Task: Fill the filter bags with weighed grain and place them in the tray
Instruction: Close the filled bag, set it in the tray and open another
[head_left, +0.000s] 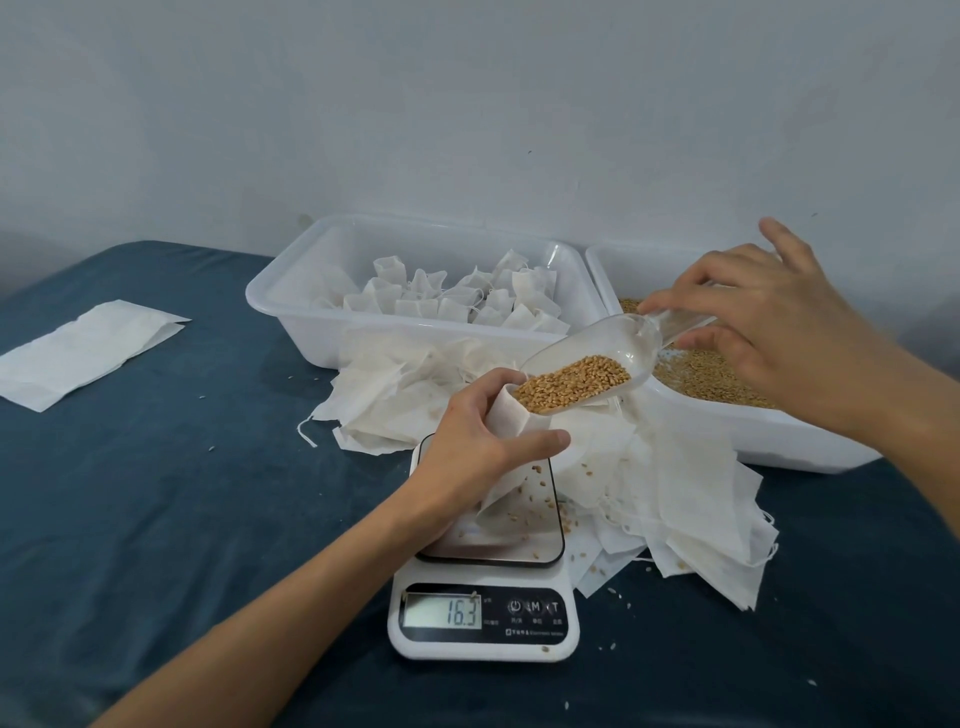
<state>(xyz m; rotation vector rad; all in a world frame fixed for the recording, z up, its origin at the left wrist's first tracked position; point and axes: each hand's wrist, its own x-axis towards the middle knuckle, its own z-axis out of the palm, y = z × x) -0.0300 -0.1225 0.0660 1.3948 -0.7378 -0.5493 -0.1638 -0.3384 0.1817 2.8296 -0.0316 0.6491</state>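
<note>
One white non-woven filter bag (511, 415), soft and creased, mouth open, is gripped in the left hand (480, 449), fingers and thumb curled round its neck; its lower end hangs down onto the dark glass platform of one white digital kitchen scale (485, 587), directly beneath the grip, display reading 16.3. One clear plastic scoop (597, 364), rounded and trough-shaped, is pinched by its handle in the right hand (769, 322), its lip touching the bag's mouth just above the left-hand grip; it carries a heap of golden-brown grain (574, 387), small oval kernels. Two white rectangular plastic trays: one tray of filled bags (291, 317) beyond the left-hand grip, holding roughly twenty small tied pouches, exact count unclear; one tray of loose grain (779, 431) under the right-hand grip. One loose pile of empty filter bags (691, 499), thin and crumpled, spreads around the scale, count not legible. One flat white paper packet (88, 348) lies well apart, left of the grip. Scattered kernels dot the platform and the dark blue cloth table cover (182, 519).
</note>
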